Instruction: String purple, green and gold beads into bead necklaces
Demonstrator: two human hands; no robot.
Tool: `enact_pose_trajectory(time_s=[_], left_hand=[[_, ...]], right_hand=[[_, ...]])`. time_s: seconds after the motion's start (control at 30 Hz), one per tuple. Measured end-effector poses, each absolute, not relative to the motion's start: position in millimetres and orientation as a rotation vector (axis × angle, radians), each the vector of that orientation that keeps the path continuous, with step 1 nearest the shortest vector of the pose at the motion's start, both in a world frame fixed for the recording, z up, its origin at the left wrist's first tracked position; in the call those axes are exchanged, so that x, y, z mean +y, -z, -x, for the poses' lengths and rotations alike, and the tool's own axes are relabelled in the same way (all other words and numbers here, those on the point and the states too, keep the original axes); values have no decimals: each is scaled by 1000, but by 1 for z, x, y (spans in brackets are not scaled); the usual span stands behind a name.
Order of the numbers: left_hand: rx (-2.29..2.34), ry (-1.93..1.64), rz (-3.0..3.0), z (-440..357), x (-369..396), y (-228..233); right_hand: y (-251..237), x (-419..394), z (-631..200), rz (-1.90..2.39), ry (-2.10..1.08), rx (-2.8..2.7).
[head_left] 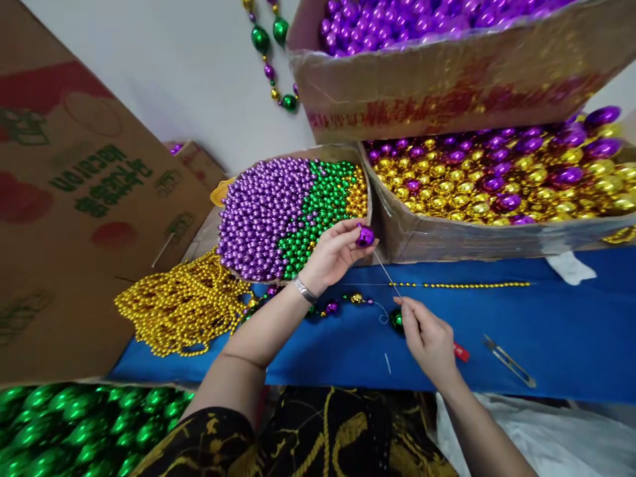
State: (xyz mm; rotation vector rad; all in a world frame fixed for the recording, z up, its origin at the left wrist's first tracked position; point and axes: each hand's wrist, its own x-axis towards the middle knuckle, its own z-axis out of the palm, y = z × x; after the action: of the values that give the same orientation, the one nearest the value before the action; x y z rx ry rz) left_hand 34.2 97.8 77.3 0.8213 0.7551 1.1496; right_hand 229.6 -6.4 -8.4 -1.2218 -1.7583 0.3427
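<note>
My left hand (334,253) pinches a shiny purple bead (366,236) in front of a box of small beads. From that bead a thin needle-like rod (386,270) slants down to my right hand (426,334), whose thumb and fingers are closed on its lower end. A large green bead (396,320) sits beside the right fingertips, partly covered by them. On the blue cloth (342,351), a partly strung garland with a purple bead (332,307) and a gold bead (356,299) runs under my left wrist, its thin cord curling near the green bead.
Small purple beads (268,205) and green beads share a box. Gold and purple beads (462,179) fill the right box, below a purple-bead box (348,86). Gold bead strands (179,305) lie left. Thread snips (511,361) and a red object (462,352) lie right.
</note>
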Motion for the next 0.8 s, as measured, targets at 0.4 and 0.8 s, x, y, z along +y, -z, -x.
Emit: enact_pose_trajectory(time_s=[0.4, 0.8], left_hand=[[742, -1239, -667, -19, 79, -65], [766, -1319, -851, -22, 57, -50]], right_hand=[[12, -12, -218, 1189, -230, -1863], [13, -14, -208, 1202, -144, -1889]])
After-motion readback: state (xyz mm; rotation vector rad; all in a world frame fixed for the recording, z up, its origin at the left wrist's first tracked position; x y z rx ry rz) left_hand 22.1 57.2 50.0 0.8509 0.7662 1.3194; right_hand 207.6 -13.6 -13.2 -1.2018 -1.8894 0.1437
